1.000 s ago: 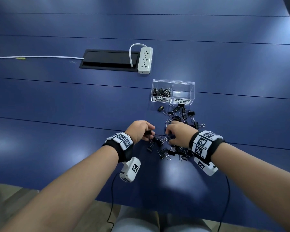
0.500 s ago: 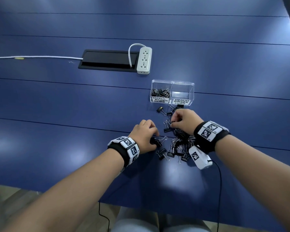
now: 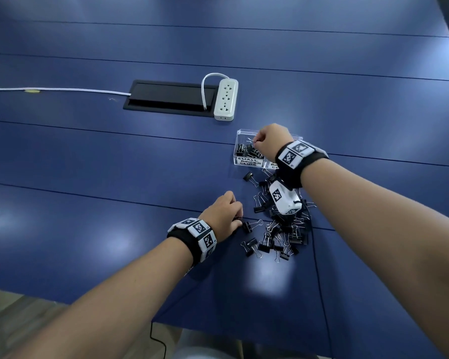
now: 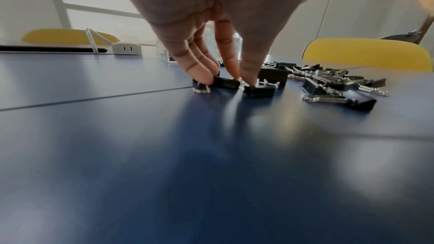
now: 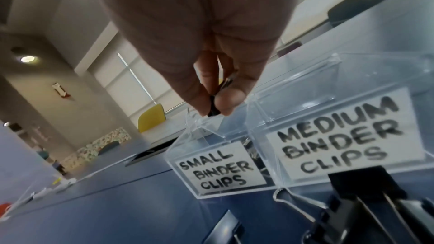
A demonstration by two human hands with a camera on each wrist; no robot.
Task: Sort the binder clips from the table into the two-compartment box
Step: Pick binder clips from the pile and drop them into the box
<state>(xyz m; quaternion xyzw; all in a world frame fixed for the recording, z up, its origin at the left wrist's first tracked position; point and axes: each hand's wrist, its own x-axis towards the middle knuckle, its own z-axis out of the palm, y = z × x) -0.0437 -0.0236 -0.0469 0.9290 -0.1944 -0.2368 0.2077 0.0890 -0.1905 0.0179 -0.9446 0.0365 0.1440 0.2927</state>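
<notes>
We see the right hand (image 3: 271, 141) over the box (image 3: 240, 154), pinching a small clip (image 5: 213, 108) between thumb and fingers, right above the compartment labelled SMALL BINDER CLIPS – that one already holds several clips, the MEDIUM compartment (image 5: 340, 136) beside it looks clear in the wrist view. The box sits past the table's middle, just behind the pile (image 3: 283, 229) of loose clips, which lies toward the near edge of the table (image 3: 114, 190). The left hand (image 3: 222, 216) is down on the table at the pile's left side, fingers curled onto small clips there – the fingertips (image 4: 202, 76) press on one clip (image 4: 225, 83) and the thumb touches another (image 4: 259, 91); we cannot tell if any is truly gripped. A power strip (image 3: 226, 99) and a black cable hatch (image 3: 166, 98) lie farther back, with a white cord (image 3: 49, 89) running toward the left edge.
</notes>
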